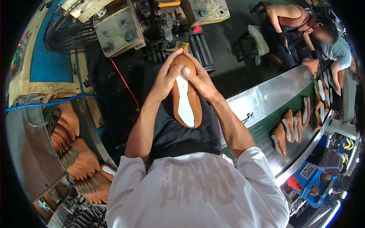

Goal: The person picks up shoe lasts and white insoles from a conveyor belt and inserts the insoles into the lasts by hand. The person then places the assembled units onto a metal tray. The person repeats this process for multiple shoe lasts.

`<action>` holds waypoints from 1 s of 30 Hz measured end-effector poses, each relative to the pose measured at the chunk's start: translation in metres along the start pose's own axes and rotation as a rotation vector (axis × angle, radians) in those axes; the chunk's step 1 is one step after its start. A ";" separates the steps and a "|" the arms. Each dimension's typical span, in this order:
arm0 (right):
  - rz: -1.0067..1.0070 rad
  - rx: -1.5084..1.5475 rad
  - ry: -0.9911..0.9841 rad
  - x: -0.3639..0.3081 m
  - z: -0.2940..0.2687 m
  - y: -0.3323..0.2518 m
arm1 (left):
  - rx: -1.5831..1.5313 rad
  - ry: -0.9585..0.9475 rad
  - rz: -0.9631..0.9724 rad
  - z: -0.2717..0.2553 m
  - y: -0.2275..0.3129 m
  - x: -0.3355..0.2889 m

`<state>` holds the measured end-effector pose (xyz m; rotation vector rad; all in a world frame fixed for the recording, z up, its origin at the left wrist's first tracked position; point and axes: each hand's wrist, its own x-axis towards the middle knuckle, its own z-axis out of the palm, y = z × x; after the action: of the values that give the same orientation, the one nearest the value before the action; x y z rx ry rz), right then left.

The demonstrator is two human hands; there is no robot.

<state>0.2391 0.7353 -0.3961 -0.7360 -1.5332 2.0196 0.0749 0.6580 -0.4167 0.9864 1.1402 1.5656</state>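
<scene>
A brown leather shoe upper (pixel 195 108) is held in front of me over my lap, its underside turned up and its toe end pointing away. A white insole (pixel 185 102) runs along the middle of that underside. My left hand (pixel 166 80) wraps the toe end from the left, thumb pressed on the folded leather edge. From the right, my right hand (pixel 201 79) grips the same end, its thumb beside the other one. The fingers of both hands curl around the far side and are partly hidden. Whether a last is inside cannot be seen.
Ahead stands a machine (pixel 167 28) with control boxes (pixel 119 32). A green conveyor (pixel 262 152) on the right carries several brown shoes (pixel 289 125). Stacked uppers (pixel 81 157) fill the left side, near a blue hose (pixel 68 97). Two people (pixel 291 19) sit at the far right.
</scene>
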 end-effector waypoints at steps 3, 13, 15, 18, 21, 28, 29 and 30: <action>-0.014 -0.108 0.099 0.007 -0.006 0.012 | -0.214 0.004 -0.094 0.012 -0.017 -0.010; -0.069 0.367 0.350 -0.042 -0.067 0.006 | -0.292 -0.156 -0.395 0.074 0.008 -0.071; -0.038 0.137 0.510 -0.087 -0.117 0.024 | -0.292 -0.195 -0.430 0.088 0.006 -0.067; 0.182 -1.121 1.112 -0.188 -0.170 0.108 | -0.370 -0.251 -0.553 0.107 -0.010 -0.062; 0.631 -1.226 1.178 -0.255 -0.162 0.159 | -0.368 -0.301 -0.643 0.124 -0.027 -0.060; 0.577 -0.997 1.305 -0.291 -0.168 0.200 | -0.303 -0.492 -0.934 0.176 -0.060 -0.051; 0.583 -0.959 1.324 -0.298 -0.172 0.198 | -0.294 -0.499 -0.976 0.182 -0.068 -0.051; 0.588 -0.922 1.340 -0.307 -0.177 0.195 | -0.299 -0.525 -0.997 0.189 -0.078 -0.050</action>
<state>0.5709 0.6053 -0.5866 -2.4099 -1.2626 0.4423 0.2827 0.6612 -0.4492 0.4386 0.7793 0.5860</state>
